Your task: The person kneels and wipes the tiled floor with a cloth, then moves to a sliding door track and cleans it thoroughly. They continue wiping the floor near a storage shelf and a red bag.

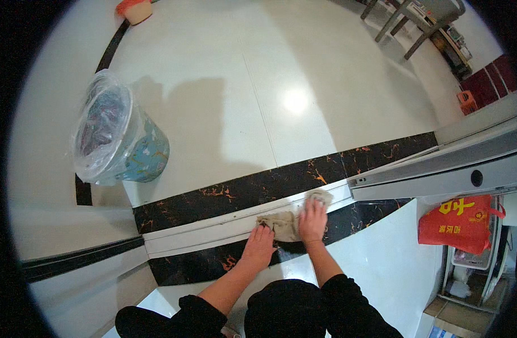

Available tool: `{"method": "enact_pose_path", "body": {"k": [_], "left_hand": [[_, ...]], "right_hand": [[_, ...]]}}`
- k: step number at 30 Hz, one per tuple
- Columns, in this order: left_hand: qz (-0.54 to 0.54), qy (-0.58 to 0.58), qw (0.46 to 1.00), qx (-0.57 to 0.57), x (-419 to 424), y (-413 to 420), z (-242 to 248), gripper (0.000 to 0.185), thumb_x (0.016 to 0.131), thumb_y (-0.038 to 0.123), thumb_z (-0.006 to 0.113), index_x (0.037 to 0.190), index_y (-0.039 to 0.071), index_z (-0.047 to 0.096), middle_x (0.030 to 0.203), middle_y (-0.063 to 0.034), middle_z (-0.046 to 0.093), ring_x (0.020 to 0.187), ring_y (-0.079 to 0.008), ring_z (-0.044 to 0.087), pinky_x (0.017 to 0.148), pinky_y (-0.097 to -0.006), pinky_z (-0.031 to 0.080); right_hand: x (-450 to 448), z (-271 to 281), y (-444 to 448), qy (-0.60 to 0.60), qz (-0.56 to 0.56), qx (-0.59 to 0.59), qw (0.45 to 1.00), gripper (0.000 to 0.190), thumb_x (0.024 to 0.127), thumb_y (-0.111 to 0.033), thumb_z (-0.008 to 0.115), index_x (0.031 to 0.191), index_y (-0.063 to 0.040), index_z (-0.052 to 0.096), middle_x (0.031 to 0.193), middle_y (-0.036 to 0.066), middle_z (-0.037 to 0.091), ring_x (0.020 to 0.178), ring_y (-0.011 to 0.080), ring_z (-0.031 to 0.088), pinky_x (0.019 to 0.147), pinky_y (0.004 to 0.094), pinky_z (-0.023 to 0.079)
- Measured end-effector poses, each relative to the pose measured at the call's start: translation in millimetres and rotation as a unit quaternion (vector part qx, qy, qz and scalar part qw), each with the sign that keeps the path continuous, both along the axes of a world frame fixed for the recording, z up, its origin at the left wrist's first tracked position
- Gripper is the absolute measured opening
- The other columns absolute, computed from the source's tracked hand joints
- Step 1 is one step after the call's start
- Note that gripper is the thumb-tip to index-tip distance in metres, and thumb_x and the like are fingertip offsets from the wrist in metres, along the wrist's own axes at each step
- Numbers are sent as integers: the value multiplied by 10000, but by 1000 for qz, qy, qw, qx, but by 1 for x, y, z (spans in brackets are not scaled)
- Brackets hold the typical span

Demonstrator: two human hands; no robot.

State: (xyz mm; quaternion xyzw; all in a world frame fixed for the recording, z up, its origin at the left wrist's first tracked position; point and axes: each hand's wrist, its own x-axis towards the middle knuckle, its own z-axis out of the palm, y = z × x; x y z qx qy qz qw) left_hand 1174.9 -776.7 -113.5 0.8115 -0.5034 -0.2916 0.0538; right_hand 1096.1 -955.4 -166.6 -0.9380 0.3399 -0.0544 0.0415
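A beige cloth [284,226] lies bunched on the white sliding-door track [191,236]. My left hand [260,245] has its fingertips on the cloth's left edge. My right hand [313,222] presses down farther right, with a blurred pale piece of cloth [320,196] under its fingers. I cannot tell whether that piece joins the bunched cloth. The track runs between two strips of dark, orange-veined stone [258,183]. Both hands are close to the end of the grey sliding door panel [419,181].
A blue patterned bin [146,148] with a clear plastic liner stands to the left on the pale tiles [207,122]. A red bag [457,224] bearing writing rests by a shelf rack [470,291] at right. A grey chair [432,17] is at the far right.
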Motion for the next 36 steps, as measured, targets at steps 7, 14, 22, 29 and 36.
{"method": "enact_pose_path", "body": {"k": [7,14,22,29,36], "left_hand": [[61,-106,991,-46,5,59,-26,524,788,280,572,1164,-62,447,1167,-211,431,1156,-362,374,1055,-458,193],[151,-64,974,-156,23,83,-25,311,695,58,602,979,-23,504,1054,-206,456,1028,-365,446,912,-431,382],[239,18,945,-224,17,42,-14,181,694,48,567,862,2,518,990,-184,474,970,-353,475,820,-431,426],[200,38,974,-102,19,28,-16,94,700,28,547,793,30,551,925,-133,479,946,-312,473,806,-403,395],[264,-6,944,-199,14,75,-19,123,689,44,587,802,19,547,929,-136,473,943,-313,471,802,-409,395]], "right_hand": [[38,5,108,-103,262,155,947,386,664,-167,625,1025,-67,533,1141,90,493,1104,299,422,912,415,378],[65,2,120,-147,313,220,912,290,660,-86,594,945,-72,547,1062,105,539,984,320,488,818,409,408],[46,26,31,-207,80,65,973,144,721,-36,520,863,-24,531,867,156,539,843,351,502,758,448,399],[48,1,22,-147,93,6,985,216,752,-106,573,964,-63,561,1010,120,540,944,330,502,804,437,410],[90,-5,104,-163,290,130,934,280,683,-60,573,961,-83,553,989,98,518,890,311,491,771,414,418]]}}
